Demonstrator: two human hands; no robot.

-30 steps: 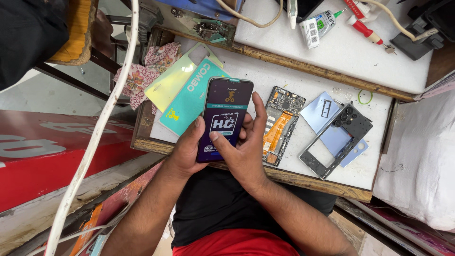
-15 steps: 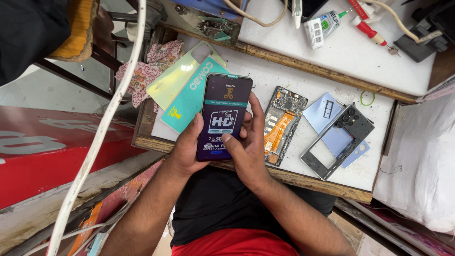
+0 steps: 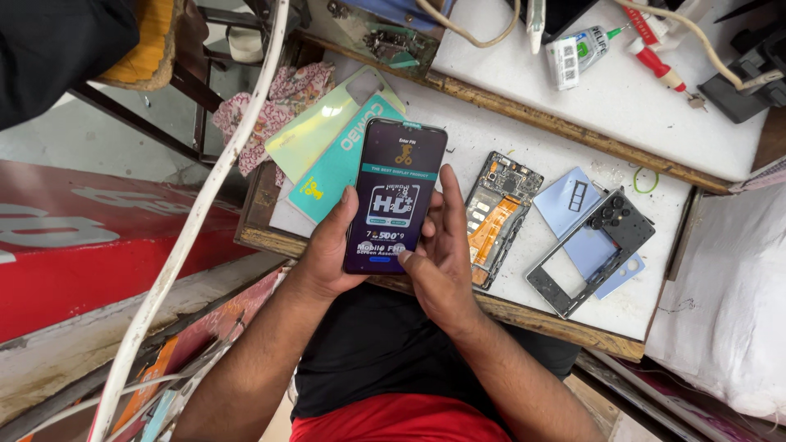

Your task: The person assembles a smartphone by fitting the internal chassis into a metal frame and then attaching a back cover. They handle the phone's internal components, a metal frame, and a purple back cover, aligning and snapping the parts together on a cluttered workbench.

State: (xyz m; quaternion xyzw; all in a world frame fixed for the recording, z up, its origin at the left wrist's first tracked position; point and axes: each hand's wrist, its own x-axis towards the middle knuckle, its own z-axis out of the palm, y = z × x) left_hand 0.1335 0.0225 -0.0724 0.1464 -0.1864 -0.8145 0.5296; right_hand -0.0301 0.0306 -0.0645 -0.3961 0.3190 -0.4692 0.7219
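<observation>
A dark purple phone screen part [image 3: 395, 192] with a printed film on its face is held upright over the near edge of the white work table [image 3: 524, 139]. My left hand [image 3: 325, 254] grips its left side from below. My right hand [image 3: 438, 245] holds its right side, thumb pressed on the lower face. Just right of my right hand lies an opened phone body [image 3: 498, 214] showing its circuit board and orange flex cable.
A grey phone frame with camera cutouts [image 3: 591, 245] lies on a light blue back cover [image 3: 573, 205]. Teal and pale green flat packages [image 3: 336, 151] lie at the left. A glue bottle [image 3: 577, 51], a red tool [image 3: 655, 61] and cables sit on the far shelf. A thick white cable [image 3: 196, 229] hangs at left.
Both hands keep the screen part in the same hold. My right thumb has shifted slightly lower on its face.
</observation>
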